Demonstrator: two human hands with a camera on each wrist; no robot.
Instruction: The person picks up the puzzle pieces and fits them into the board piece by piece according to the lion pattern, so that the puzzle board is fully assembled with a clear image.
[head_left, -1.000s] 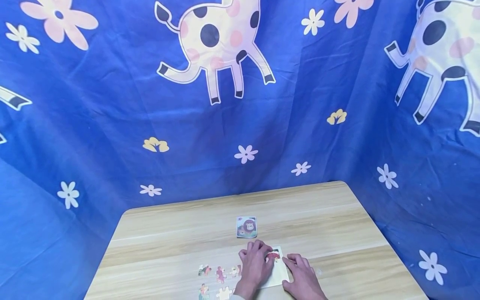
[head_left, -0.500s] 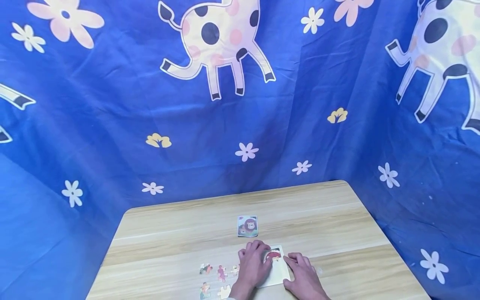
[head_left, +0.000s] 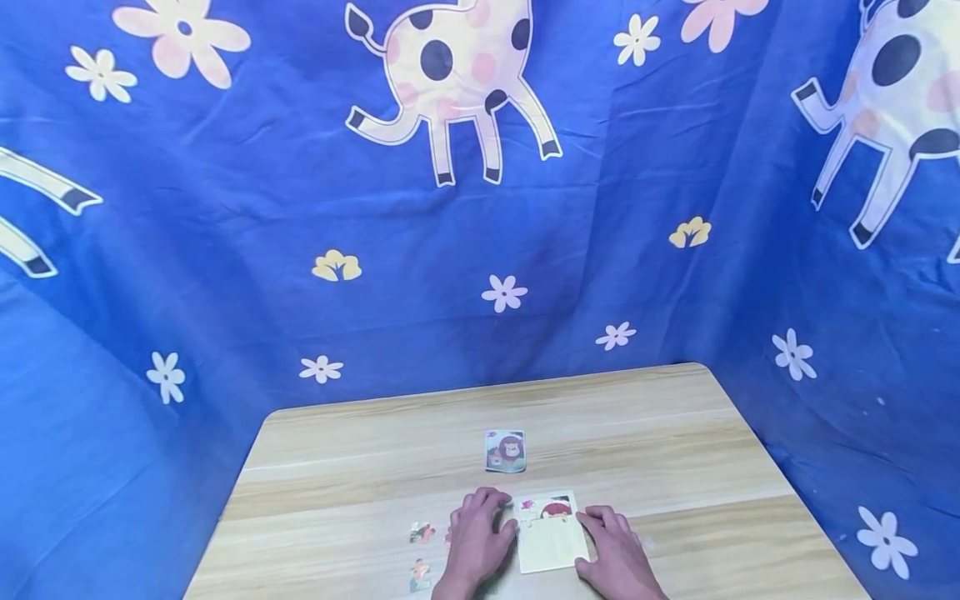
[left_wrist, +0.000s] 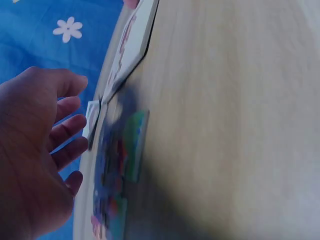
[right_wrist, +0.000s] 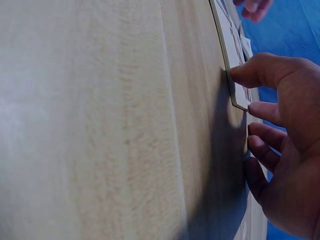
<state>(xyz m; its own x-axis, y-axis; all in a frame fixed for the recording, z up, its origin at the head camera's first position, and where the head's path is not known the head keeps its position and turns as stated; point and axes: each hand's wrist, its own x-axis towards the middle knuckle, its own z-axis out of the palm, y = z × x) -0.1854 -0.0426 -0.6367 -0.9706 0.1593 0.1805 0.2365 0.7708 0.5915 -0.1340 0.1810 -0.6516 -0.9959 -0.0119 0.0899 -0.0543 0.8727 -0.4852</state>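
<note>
A square white puzzle board [head_left: 553, 546] lies on the table, with jigsaw pieces fitted along its far side, among them a red and dark one [head_left: 557, 508]. My right hand [head_left: 617, 552] holds the board at its right side, thumb and index finger at its edge in the right wrist view. My left hand [head_left: 474, 537] is just left of the board, its fingers loosely bent with nothing between them. Beneath and beside the left hand lie loose puzzle pieces [head_left: 421, 573], partly hidden by it. In the left wrist view these loose pieces [left_wrist: 134, 145] look blurred.
A small picture card with a lion [head_left: 506, 451] lies beyond the board. The wooden table [head_left: 360, 467] has rounded far corners. Behind it and at the sides hangs a blue cloth [head_left: 420, 325] printed with cows and flowers.
My left hand has come off the board and moved left over the loose pieces, baring the board's far-left fitted piece. My right hand stays at the board's edge. The head view shifted slightly.
</note>
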